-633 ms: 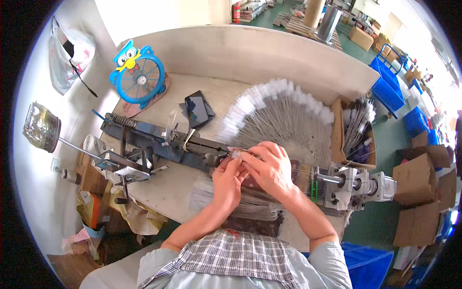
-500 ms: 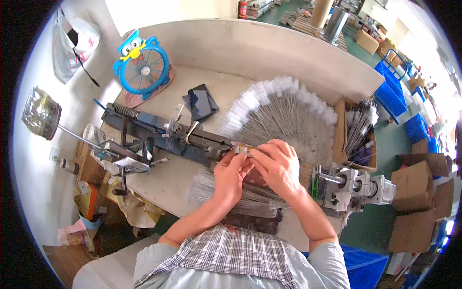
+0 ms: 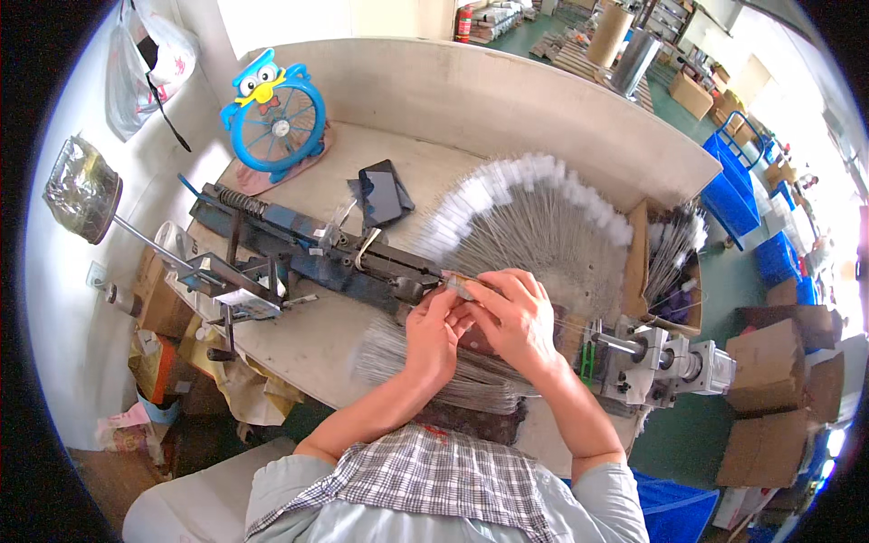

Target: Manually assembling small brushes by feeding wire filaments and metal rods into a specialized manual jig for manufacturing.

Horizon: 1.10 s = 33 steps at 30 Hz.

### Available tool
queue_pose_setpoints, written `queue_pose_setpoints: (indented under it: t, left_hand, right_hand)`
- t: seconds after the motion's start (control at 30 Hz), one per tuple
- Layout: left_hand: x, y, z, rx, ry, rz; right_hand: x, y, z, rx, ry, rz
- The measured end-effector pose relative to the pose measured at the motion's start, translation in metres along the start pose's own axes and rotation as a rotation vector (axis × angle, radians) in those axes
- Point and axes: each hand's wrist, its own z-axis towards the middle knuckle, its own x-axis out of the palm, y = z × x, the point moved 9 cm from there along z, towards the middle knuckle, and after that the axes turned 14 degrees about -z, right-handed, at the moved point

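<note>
Both of my hands meet at the middle of the bench, next to the end of a long dark metal fixture. With bent fingers pressed together, my left hand pinches a small whitish piece from the near side. The thumb and fingers of my right hand close on the same piece from the right. Its exact kind is too small to make out, and my fingers cover part of it. Below my hands lies a bundle of thin metal wires. Beyond them spreads a fan of thin wires with white fuzzy tips.
A metal clamp-and-shaft unit stands at the bench's right end. Behind it is a cardboard box of wires. A dark phone, a blue cartoon-faced fan and a crank handle are on the left. A low panel borders the bench's back.
Both hands stay together at the small piece, with slight finger movement. The whole view has shifted a little; nothing is seen let go or newly taken.
</note>
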Motion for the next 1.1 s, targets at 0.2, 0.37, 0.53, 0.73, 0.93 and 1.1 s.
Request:
queue_pose_setpoints:
  t: [0.2,0.37,0.53,0.73,0.93,1.1]
  left_hand:
    - [0.003,-0.001,0.001,0.029,0.051,0.045]
    - [0.0,0.002,0.002,-0.008,0.019,0.008]
    - [0.002,-0.001,0.002,0.054,0.072,0.072]
    - [0.001,0.001,0.002,0.041,0.041,0.07]
    - [0.005,-0.001,0.0,0.045,0.054,0.063]
    - [0.004,0.0,0.001,0.045,0.056,0.072]
  right_hand:
    - [-0.002,0.002,0.001,0.068,-0.053,0.024]
    - [-0.004,-0.001,-0.002,0.066,-0.069,-0.035]
    - [-0.005,-0.001,-0.001,0.066,-0.043,-0.045]
    - [-0.003,-0.007,-0.005,0.076,-0.047,-0.022]
    - [-0.003,-0.007,-0.004,0.087,-0.034,0.012]
    - [-0.003,-0.006,-0.003,0.077,-0.022,0.015]
